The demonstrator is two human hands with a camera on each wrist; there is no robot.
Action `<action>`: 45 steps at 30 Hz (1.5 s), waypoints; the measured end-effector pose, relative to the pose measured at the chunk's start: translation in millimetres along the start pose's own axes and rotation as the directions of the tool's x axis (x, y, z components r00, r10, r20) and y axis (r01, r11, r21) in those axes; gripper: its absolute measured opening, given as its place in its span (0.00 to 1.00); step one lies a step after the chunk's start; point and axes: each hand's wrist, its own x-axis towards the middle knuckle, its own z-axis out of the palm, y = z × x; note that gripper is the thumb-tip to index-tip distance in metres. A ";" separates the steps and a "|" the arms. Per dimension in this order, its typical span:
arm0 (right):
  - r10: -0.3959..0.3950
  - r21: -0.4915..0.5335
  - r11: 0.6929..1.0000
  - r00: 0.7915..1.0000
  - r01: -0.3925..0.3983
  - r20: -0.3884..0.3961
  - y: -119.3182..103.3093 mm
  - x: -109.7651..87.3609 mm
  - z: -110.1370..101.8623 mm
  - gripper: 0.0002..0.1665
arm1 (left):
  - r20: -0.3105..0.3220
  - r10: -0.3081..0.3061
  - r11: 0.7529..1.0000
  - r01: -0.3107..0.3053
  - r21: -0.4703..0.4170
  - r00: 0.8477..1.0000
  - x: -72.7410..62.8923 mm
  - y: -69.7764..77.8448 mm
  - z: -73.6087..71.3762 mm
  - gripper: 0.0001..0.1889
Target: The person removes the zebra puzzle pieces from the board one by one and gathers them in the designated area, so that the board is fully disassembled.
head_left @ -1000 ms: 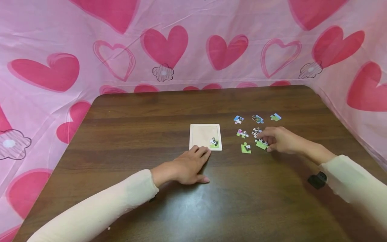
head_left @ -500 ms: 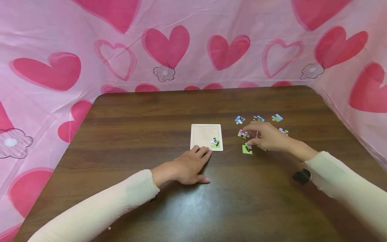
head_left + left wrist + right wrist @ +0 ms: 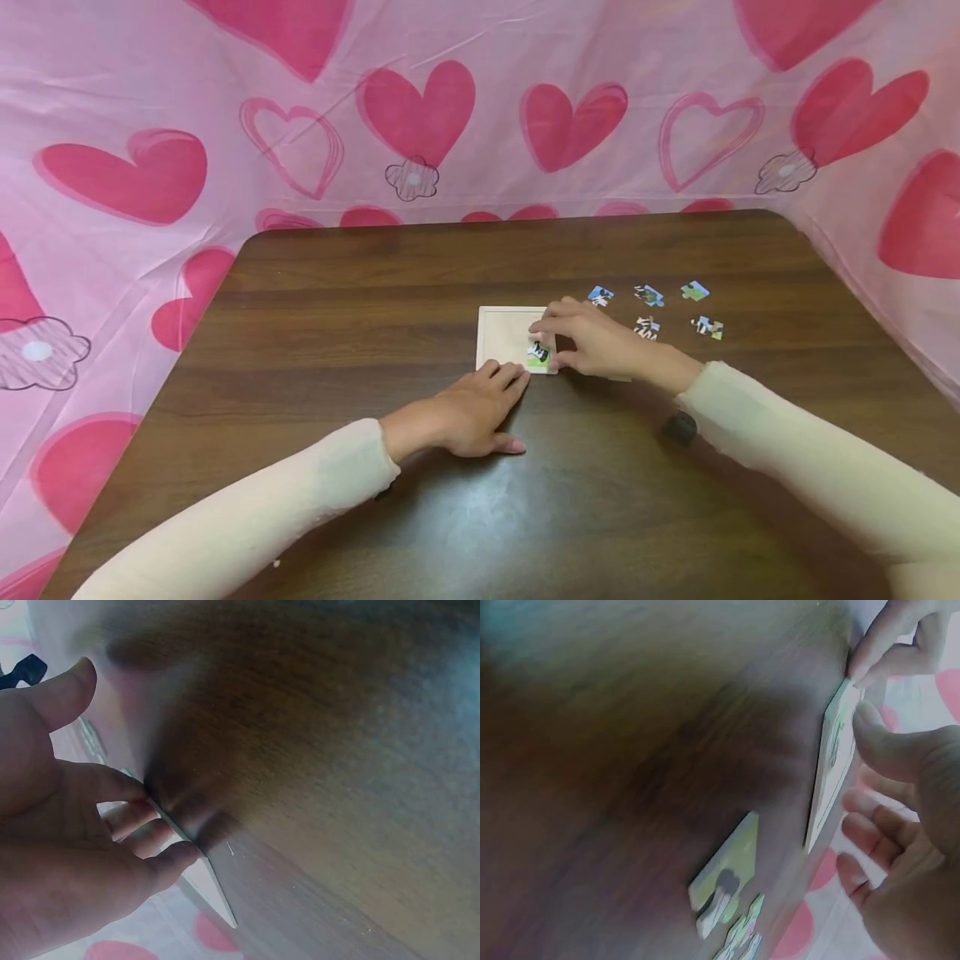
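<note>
A small pale puzzle tray [image 3: 495, 333] lies mid-table with a green puzzle piece [image 3: 537, 354] showing a black-and-white animal in its near right corner. My left hand [image 3: 476, 410] rests with fingertips on the tray's near edge, thumb spread away on the table. My right hand [image 3: 592, 337] is bent over the tray's right side, index fingertip above that piece, thumb at the tray's edge. In the right wrist view the thumb [image 3: 881, 739] stands apart from the other fingers; I cannot tell whether a piece is pinched between them.
Several loose pieces lie right of the tray, among them a blue-topped piece [image 3: 600, 296], a blue-green piece [image 3: 695, 290] and a striped one [image 3: 707, 327]. The right hand and forearm cover part of that group. A green piece [image 3: 731, 862] shows below the tray in the right wrist view.
My right hand has moved left from the loose pieces to the tray's right side, uncovering the striped piece at the right. My left hand has stayed at the tray's near edge.
</note>
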 end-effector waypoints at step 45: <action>0.132 0.226 0.964 0.989 -0.144 0.066 -8.0 10.0 11.0 0.23 | -0.015 -0.012 1.000 0.011 -0.013 1.000 -0.9 0.5 1.9 0.47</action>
